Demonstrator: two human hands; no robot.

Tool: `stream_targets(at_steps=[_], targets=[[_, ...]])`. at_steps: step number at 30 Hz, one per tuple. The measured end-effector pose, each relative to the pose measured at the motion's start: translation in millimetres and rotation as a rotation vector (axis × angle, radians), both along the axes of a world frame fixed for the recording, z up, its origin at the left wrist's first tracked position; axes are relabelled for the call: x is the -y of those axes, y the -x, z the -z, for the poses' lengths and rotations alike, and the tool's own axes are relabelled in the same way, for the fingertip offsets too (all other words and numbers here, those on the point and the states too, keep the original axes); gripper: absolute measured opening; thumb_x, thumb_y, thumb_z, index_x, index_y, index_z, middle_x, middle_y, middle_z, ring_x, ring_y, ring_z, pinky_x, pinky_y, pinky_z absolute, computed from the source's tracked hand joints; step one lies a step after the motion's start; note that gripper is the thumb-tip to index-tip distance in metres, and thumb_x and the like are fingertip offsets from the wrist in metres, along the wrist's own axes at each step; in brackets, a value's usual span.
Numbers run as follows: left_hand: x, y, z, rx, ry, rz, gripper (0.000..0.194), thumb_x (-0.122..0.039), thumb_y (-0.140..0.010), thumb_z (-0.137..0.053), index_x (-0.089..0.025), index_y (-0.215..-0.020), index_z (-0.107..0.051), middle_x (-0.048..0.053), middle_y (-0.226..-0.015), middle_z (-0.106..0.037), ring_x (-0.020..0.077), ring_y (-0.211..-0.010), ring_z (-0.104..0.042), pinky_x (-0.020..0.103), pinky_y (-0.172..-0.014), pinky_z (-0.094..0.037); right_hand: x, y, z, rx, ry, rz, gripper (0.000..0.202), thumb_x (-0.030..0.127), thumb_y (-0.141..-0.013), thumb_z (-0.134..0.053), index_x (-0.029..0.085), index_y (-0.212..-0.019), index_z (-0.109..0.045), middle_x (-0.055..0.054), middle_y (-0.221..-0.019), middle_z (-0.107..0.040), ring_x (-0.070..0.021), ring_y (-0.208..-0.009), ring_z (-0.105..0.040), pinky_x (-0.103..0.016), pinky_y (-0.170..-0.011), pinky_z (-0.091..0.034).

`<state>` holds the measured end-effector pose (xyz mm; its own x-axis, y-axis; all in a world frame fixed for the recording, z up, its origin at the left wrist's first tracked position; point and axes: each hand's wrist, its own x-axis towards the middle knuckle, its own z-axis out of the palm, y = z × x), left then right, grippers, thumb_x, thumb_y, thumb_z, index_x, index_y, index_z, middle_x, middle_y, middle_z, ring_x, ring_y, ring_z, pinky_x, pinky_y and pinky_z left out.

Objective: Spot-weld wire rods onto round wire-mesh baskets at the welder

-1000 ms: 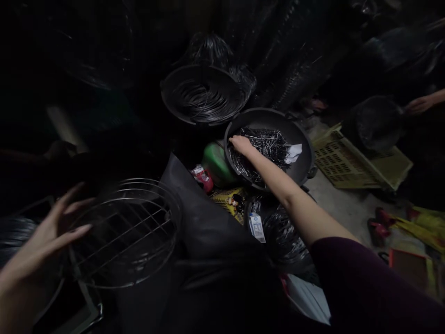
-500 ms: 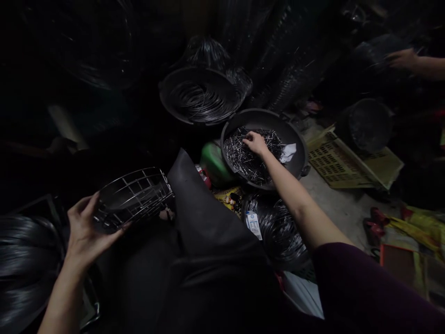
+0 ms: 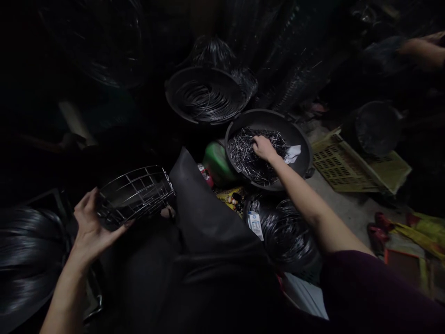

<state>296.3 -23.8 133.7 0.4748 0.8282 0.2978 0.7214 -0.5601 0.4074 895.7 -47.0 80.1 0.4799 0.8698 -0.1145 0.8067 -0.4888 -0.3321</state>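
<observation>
Held wire basket [image 3: 146,189] in left hand [image 3: 93,223], fingers spread around its near end — seemingly picked at metal pieces [image 3: 243,152] in black basin [image 3: 301,135] with right hand [image 3: 264,147] curled, couldn't tell on what; needed a light pinch.

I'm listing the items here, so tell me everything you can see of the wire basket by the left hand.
The wire basket looks like thin, shiny metal, with curved rims and crossing wires that leave wide gaps. It is tipped on its side, its left end held in the left hand, fingers above and thumb below. Its right end is close to the dark sheet; whether they touch is unclear. Its lower parts are too dark to make out.
</observation>
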Motion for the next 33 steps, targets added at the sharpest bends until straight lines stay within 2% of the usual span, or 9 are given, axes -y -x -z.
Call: stream_targets(at_steps=[2,8,11,13,16,19,21,25,33], targets=[[3,-3,1.9,-0.006,-0.015,-0.014,0.121,-0.056,-0.061,-0.081,-0.035,-0.156,-0.009,0.01,-0.154,-0.029,0.0427,-0.138,-0.036,0.062,-0.112,-0.036,5,10,-3.7,-0.014,0.024,-0.063,0.017,0.029,-0.083,-0.062,0.013,-0.086,-0.068,-0.02,-0.107,-0.067,-0.0291,-0.101,-0.065,-0.044,-0.097,-0.047],[22,-17,-2.9,0.038,0.071,-0.053,0.111,-0.069,-0.069,-0.071,-0.021,-0.153,-0.017,0.021,-0.15,-0.031,0.0408,-0.14,-0.033,0.059,-0.115,-0.032,25,24,-14.1,-0.165,-0.156,-0.356,0.047,0.067,-0.08,-0.055,0.031,-0.05,-0.047,-0.008,-0.055,-0.053,-0.0294,-0.07,-0.067,-0.053,-0.078,-0.052],[24,-17,-5.7,0.052,0.155,-0.062,0.108,-0.067,-0.071,-0.071,-0.02,-0.153,-0.018,0.022,-0.153,-0.026,0.0405,-0.144,-0.028,0.06,-0.117,-0.028,24,15,-27.3,-0.145,-0.385,-0.47,0.053,0.077,-0.074,-0.049,0.035,-0.042,-0.042,-0.005,-0.041,-0.039,-0.0274,-0.065,-0.067,-0.05,-0.074,-0.05],[25,-17,-7.5,0.059,0.196,-0.079,0.107,-0.065,-0.07,-0.073,-0.021,-0.153,-0.02,0.021,-0.154,-0.026,0.0408,-0.145,-0.027,0.063,-0.117,-0.026,24,32,-49.3,-0.132,-0.428,-0.446,0.044,0.077,-0.069,-0.054,0.038,-0.05,-0.054,-0.005,-0.04,-0.041,-0.0262,-0.061,-0.066,-0.05,-0.068,-0.049],[26,-17,-7.4,0.096,0.228,-0.104,0.106,-0.061,-0.066,-0.078,-0.022,-0.15,-0.026,0.021,-0.152,-0.029,0.0413,-0.143,-0.029,0.066,-0.116,-0.024,29,113,-91.4,-0.353,-0.238,-0.406,0.036,0.07,-0.066,-0.068,0.043,-0.09,-0.071,-0.005,-0.061,-0.066,-0.0266,-0.059,-0.066,-0.045,-0.054,-0.051],[27,-19,-4.7,0.14,0.235,-0.101,0.099,-0.053,-0.063,-0.084,-0.024,-0.145,-0.036,0.018,-0.149,-0.032,0.0399,-0.141,-0.033,0.062,-0.116,-0.03,23,226,-117.2,-0.814,0.124,-0.648,0.03,0.057,-0.072,-0.073,0.031,-0.087,-0.076,-0.005,-0.079,-0.075,-0.0244,-0.07,-0.07,-0.038,-0.059,-0.057],[28,-21,-4.3,0.159,0.226,-0.104,0.091,-0.045,-0.063,-0.086,-0.025,-0.141,-0.042,0.016,-0.146,-0.035,0.0375,-0.139,-0.036,0.058,-0.115,-0.035,11,288,-120.3,-0.917,0.229,-0.788,0.03,0.052,-0.077,-0.069,0.025,-0.089,-0.077,-0.003,-0.073,-0.074,-0.0223,-0.07,-0.07,-0.035,-0.061,-0.056],[30,-22,-11.3,0.173,0.191,-0.118,0.083,-0.032,-0.062,-0.086,-0.025,-0.136,-0.048,0.014,-0.141,-0.038,0.0349,-0.135,-0.039,0.055,-0.114,-0.038,-10,349,-109.8,-0.605,-0.006,-0.924,0.024,0.042,-0.084,-0.064,0.023,-0.09,-0.078,-0.002,-0.082,-0.077,-0.0211,-0.075,-0.071,-0.034,-0.07,-0.055],[7,-10,-40.8,0.231,0.098,-0.118,0.079,-0.028,-0.06,-0.086,-0.024,-0.131,-0.051,0.013,-0.138,-0.044,0.0345,-0.132,-0.044,0.053,-0.112,-0.041,-21,361,-108.4,-0.062,-0.323,-1.24,0.033,0.035,-0.095,-0.05,0.03,-0.12,-0.071,-0.001,-0.113,-0.074,-0.0196,-0.077,-0.073,-0.03,-0.061,-0.054]])
